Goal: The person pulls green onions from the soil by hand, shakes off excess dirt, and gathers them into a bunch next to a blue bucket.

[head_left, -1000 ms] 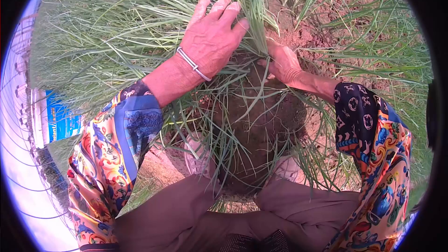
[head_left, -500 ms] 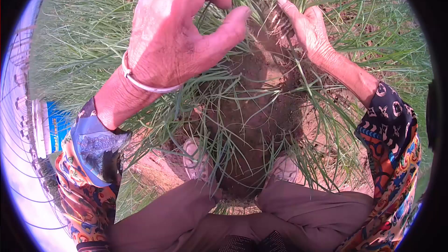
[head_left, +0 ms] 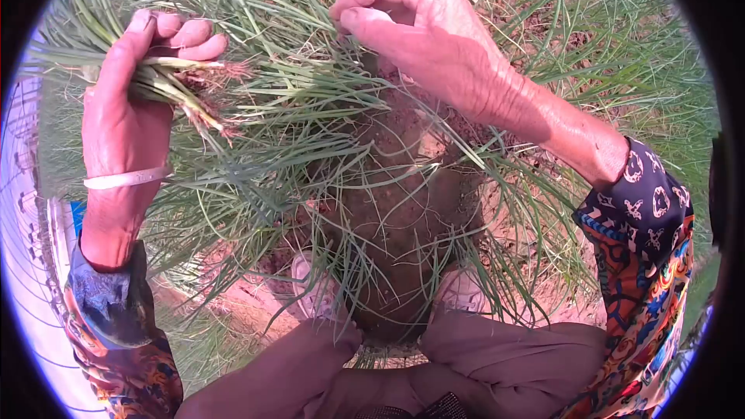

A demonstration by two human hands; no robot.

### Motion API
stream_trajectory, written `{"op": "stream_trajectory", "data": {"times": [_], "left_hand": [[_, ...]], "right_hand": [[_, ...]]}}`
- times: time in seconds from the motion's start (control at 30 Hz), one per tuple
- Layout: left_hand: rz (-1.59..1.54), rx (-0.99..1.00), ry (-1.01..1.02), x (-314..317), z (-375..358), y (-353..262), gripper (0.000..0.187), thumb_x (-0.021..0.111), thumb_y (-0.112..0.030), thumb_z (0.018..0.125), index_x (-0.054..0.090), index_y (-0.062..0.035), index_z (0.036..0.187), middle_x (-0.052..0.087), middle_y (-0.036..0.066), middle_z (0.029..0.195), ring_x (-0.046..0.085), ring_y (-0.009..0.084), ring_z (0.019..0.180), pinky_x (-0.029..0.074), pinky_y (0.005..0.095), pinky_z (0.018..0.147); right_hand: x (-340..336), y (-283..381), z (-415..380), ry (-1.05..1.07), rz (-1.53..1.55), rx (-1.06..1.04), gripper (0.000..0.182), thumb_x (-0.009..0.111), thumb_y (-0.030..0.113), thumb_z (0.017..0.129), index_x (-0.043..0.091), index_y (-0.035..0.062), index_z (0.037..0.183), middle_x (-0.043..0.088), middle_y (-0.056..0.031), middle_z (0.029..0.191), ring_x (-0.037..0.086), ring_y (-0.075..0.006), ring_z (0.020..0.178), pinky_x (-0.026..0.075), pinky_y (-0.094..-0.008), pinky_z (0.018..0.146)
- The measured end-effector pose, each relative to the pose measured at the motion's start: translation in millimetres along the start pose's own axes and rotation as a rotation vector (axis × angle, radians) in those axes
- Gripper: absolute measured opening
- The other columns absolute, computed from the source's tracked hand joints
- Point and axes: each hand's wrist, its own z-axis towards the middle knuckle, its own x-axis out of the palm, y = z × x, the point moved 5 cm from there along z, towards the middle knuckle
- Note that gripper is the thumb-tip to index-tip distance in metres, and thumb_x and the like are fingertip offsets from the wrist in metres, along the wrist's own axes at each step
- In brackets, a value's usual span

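At the upper left, my left hand (head_left: 116, 124) is closed round a bunch of spring onions (head_left: 174, 81). Their pale root ends point right, and the green tops stick out to the left. My right hand (head_left: 442, 50) is at the upper middle, thumb and forefinger curled together in a pinch beside the growing green leaves (head_left: 303, 39). What lies between those fingertips, if anything, I cannot make out. Below the right hand is a patch of dark soil (head_left: 388, 209) with loose green blades strewn across it.
Dense green plants (head_left: 621, 62) grow on both sides and ahead. My bent knees (head_left: 512, 353) and light shoes (head_left: 462, 291) frame the soil patch from below. A pale curved structure (head_left: 27, 287) shows at the left edge.
My left hand has swung left and now shows a bunch of spring onions in its grip. My right hand has moved left from a rooted clump to the upper middle.
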Motion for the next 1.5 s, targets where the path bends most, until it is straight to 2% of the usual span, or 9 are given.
{"op": "stream_trajectory", "data": {"times": [0.1,0.13,0.17,0.4,0.63,1.0,1.2,1.47,1.5], "left_hand": [[0.019,0.059,0.205,-67.4,-39.8,-18.1,0.023,0.038,-0.023,0.099,0.05,-0.0042,0.094,0.039,-0.005,0.057,0.034,0.0058,0.046,0.033,0.0216,0.054],[-0.019,0.079,0.156,-80.6,-57.5,-14.4,0.023,0.037,-0.023,0.099,0.049,-0.005,0.091,0.033,-0.006,0.052,0.028,0.0052,0.041,0.03,0.0213,0.05],[-0.009,0.102,0.057,-91.9,-74.5,-7.7,0.025,0.036,-0.025,0.099,0.048,-0.0058,0.089,0.033,-0.006,0.049,0.028,0.0057,0.04,0.03,0.0213,0.049],[-0.02,-0.09,-0.257,-124.7,-125.9,74.6,0.024,0.042,-0.028,0.097,0.049,-0.006,0.089,0.033,-0.004,0.051,0.029,0.0071,0.04,0.031,0.0233,0.049],[-0.013,-0.172,-0.275,-131.7,-123.1,84.3,0.023,0.043,-0.027,0.097,0.049,-0.0054,0.09,0.034,-0.003,0.051,0.03,0.0073,0.041,0.036,0.0232,0.05],[0.033,-0.251,-0.338,-128.3,-126.4,95.7,0.023,0.047,-0.027,0.096,0.051,-0.0046,0.09,0.038,-0.002,0.055,0.034,0.0067,0.044,0.037,0.0219,0.049],[0.014,-0.243,-0.247,-122.3,-123.9,97.8,0.025,0.047,-0.027,0.095,0.05,-0.0045,0.087,0.038,-0.002,0.053,0.035,0.0075,0.046,0.036,0.0224,0.048],[0.11,-0.241,-0.294,-130.6,-128.8,87.1,0.025,0.048,-0.028,0.095,0.052,-0.0037,0.087,0.038,-0.002,0.054,0.036,0.0084,0.047,0.035,0.0229,0.049],[0.119,-0.239,-0.306,-131.7,-129.5,87.1,0.026,0.048,-0.028,0.095,0.052,-0.0036,0.086,0.039,-0.002,0.054,0.037,0.0085,0.047,0.035,0.023,0.049]], "right_hand": [[13.0,-57.9,-20.7,0.278,-0.021,0.345,0.021,0.054,0.019,0.088,0.063,0.0001,0.091,0.061,-0.0008,0.075,0.056,-0.0071,0.065,0.046,-0.0244,0.06],[19.8,-66.5,-26.8,0.257,-0.186,0.244,0.018,0.052,0.015,0.078,0.063,0.0019,0.078,0.063,-0.0156,0.072,0.064,-0.0281,0.073,0.05,-0.0379,0.069],[29.6,-78.7,-30.4,0.345,-0.288,0.141,0.015,0.054,0.013,0.078,0.065,0.0025,0.081,0.064,-0.018,0.076,0.063,-0.0336,0.078,0.05,-0.0407,0.071],[74.7,-171.7,-34.7,0.331,-0.38,0.259,0.017,0.059,0.008,0.078,0.064,0.0025,0.093,0.063,-0.0186,0.082,0.063,-0.0337,0.079,0.05,-0.04,0.072],[86.7,-160.2,-34.6,0.371,-0.495,-0.054,0.009,0.058,0.007,0.077,0.052,0.0002,0.079,0.052,-0.0179,0.076,0.055,-0.0378,0.08,0.045,-0.0461,0.068],[60.2,-152.7,-37.8,0.075,-0.144,0.313,0.02,0.052,0.019,0.086,0.057,-0.0001,0.086,0.056,-0.0185,0.07,0.057,-0.0355,0.067,0.045,-0.0385,0.063],[76.2,-161.4,-40.7,0.177,-0.387,0.457,0.029,0.053,0.027,0.082,0.059,0.0006,0.093,0.059,-0.0228,0.07,0.059,-0.0398,0.072,0.045,-0.0457,0.068],[82.9,-158.7,-26.1,0.26,-0.357,0.469,0.027,0.052,0.026,0.083,0.06,0.0011,0.09,0.06,-0.0246,0.074,0.06,-0.0403,0.076,0.046,-0.0478,0.07],[87.9,-152.1,-26.1,0.301,-0.311,0.265,0.028,0.05,0.027,0.086,0.061,0.0012,0.087,0.06,-0.0243,0.076,0.06,-0.0405,0.077,0.046,-0.0473,0.069]]}}
